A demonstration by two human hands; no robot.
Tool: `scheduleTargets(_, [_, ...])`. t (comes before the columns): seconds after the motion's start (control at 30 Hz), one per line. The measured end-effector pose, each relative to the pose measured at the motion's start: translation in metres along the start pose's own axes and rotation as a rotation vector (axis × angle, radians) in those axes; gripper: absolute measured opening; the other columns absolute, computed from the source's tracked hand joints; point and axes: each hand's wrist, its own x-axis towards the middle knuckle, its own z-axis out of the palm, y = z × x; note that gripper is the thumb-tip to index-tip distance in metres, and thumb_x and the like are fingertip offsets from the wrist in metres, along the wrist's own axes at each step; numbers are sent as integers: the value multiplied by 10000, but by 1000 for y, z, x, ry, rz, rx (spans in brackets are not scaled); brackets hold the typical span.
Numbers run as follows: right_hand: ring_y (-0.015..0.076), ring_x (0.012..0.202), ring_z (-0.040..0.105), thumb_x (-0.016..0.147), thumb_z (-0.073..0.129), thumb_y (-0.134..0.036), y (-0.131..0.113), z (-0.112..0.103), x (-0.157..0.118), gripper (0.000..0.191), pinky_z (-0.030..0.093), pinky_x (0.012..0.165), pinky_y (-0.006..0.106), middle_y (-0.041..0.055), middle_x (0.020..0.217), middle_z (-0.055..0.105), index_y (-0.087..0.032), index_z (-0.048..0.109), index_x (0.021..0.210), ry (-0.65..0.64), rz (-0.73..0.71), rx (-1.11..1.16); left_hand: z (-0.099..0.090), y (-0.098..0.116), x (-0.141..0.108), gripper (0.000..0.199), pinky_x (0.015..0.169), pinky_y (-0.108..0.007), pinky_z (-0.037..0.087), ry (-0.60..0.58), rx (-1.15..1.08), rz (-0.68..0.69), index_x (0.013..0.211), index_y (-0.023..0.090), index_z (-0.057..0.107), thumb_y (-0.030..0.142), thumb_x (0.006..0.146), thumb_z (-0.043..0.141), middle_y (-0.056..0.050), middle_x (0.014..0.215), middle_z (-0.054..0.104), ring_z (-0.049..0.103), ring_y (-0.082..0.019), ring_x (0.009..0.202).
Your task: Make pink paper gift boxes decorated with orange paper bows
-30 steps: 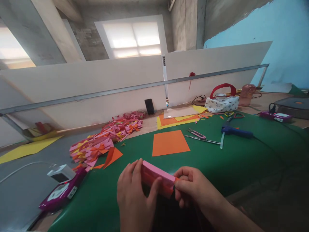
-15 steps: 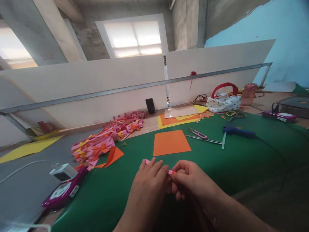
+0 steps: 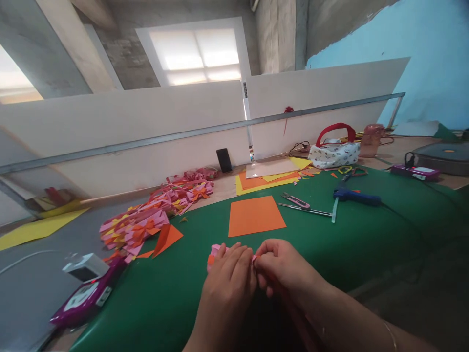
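Note:
In the head view, my left hand (image 3: 227,279) is closed over a folded pink and orange paper piece (image 3: 215,250). One end of the piece sticks out past the fingers, and its middle is hidden beneath them. My right hand (image 3: 284,265), thumb and finger pinched, grips the other end close beside the left fingertips. Both hands are at the near side of the green mat (image 3: 161,288). Just beyond them lies a flat orange paper sheet (image 3: 256,216).
To the left is a heap of pink, orange and yellow folded paper (image 3: 154,217), with a purple box (image 3: 88,296) nearer. On the right lie pink-handled snips (image 3: 296,201), tweezers (image 3: 311,211) and a blue glue gun (image 3: 357,197) with a cord. A cloth basket (image 3: 334,155) stands behind.
More of the pink and orange piece shows beyond my left fingers. My right hand has moved slightly left, closer to the left one. The scene has shifted a little left in view.

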Motion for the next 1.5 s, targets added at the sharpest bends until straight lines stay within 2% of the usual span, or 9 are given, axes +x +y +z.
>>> scheduleTargets(0.5, [66, 344, 452, 647, 560, -141, -11, -15, -4, 239, 297, 383, 163, -37, 429, 558, -137, 475, 870, -333, 161, 199, 16, 18, -15, 289, 938, -431, 465, 301, -231, -149, 1036, 128, 564, 43, 761, 569, -97, 984, 660, 600, -225, 1026])
scheduleTargets(0.77, [53, 329, 429, 672, 603, -187, -5, -19, 0, 211, 264, 358, 147, -36, 431, 562, -172, 420, 778, -336, 144, 206, 8, 21, -7, 221, 931, -414, 457, 228, -315, -204, 960, 177, 570, 80, 762, 558, -54, 910, 662, 623, -205, 939])
scheduleTargets(0.93, [77, 323, 436, 808, 496, -460, -3, -19, -6, 279, 284, 343, 169, -26, 465, 568, -186, 445, 790, -374, 90, 132, 3, 20, -6, 227, 996, -457, 391, 221, -291, -195, 921, 188, 570, 52, 742, 541, -35, 882, 660, 621, -191, 912])
scheduleTargets(1.0, [86, 362, 453, 826, 467, -483, -1, -19, -11, 289, 323, 371, 185, -48, 482, 534, -194, 466, 818, -256, -15, 20, 2, 20, -7, 229, 991, -475, 393, 232, -295, -211, 910, 189, 560, 40, 737, 536, -37, 875, 656, 612, -194, 919])
scheduleTargets(1.1, [111, 585, 551, 803, 563, -337, 3, -20, -18, 155, 431, 549, 221, -12, 651, 584, -182, 558, 811, -44, -370, -314, -1, 21, -8, 240, 977, -485, 406, 251, -289, -224, 910, 176, 558, 18, 729, 545, -50, 873, 649, 597, -198, 933])
scheduleTargets(1.17, [144, 729, 578, 792, 584, -255, 8, -21, -20, 104, 449, 656, 243, 33, 781, 628, -177, 621, 850, 3, -663, -541, -2, 23, -8, 256, 960, -468, 428, 274, -278, -215, 925, 163, 560, 0, 727, 555, -60, 882, 651, 589, -197, 948])
scheduleTargets(1.27, [169, 737, 592, 835, 521, -218, 14, -21, -20, 158, 461, 661, 267, 82, 790, 646, -153, 656, 887, 18, -993, -748, -4, 23, -10, 258, 955, -463, 433, 278, -247, -177, 949, 150, 566, 3, 737, 573, -76, 903, 664, 581, -206, 977])
scheduleTargets(1.37, [174, 717, 599, 868, 461, -184, 13, -17, -21, 212, 470, 642, 270, 107, 784, 658, -140, 665, 903, 81, -1099, -864, -8, 18, -14, 257, 997, -497, 386, 219, -200, -140, 992, 150, 572, 33, 763, 565, -83, 948, 675, 576, -216, 1011])
scheduleTargets(1.5, [169, 668, 595, 827, 500, -151, 4, -14, -25, 162, 462, 600, 259, 88, 726, 657, -149, 662, 838, 116, -1068, -890, -16, 10, -18, 311, 1019, -459, 375, 73, -178, -113, 1076, 180, 561, 49, 801, 502, -68, 1042, 672, 568, -203, 1062])
